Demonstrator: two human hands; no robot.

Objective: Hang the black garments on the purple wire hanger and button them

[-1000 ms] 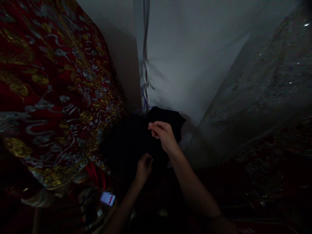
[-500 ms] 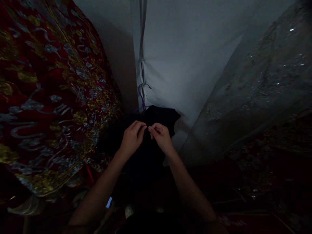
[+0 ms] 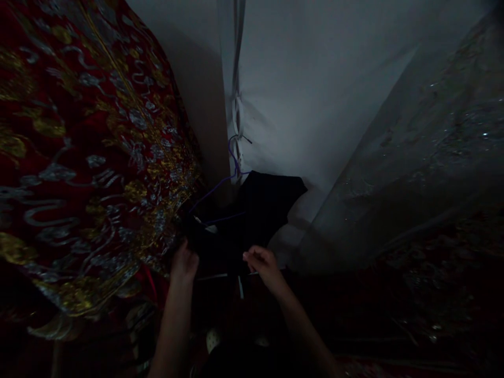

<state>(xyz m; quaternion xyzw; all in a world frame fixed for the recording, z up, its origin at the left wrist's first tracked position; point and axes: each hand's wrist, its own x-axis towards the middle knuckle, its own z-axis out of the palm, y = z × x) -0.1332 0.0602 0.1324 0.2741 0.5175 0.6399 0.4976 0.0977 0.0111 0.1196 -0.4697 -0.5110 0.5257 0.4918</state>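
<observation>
A black garment (image 3: 260, 207) hangs on a purple hanger (image 3: 232, 157) against a white wall, in dim light. My left hand (image 3: 184, 261) grips the garment's left edge, fingers closed into the dark cloth. My right hand (image 3: 263, 264) sits lower right with fingers pinched on the garment's front, near a thin pale strip (image 3: 240, 286) that hangs below. The lower part of the garment is lost in shadow.
A red robe with gold and silver embroidery (image 3: 86, 152) fills the left side, close to my left hand. A grey sequined gown under a clear cover (image 3: 417, 157) hangs on the right. The white wall (image 3: 315, 79) has a vertical rail (image 3: 235, 68) behind the hanger.
Both hands dropped from the garment's collar and moved apart; the left now grips the left edge. The hanger's purple wire now shows inside the opened neck.
</observation>
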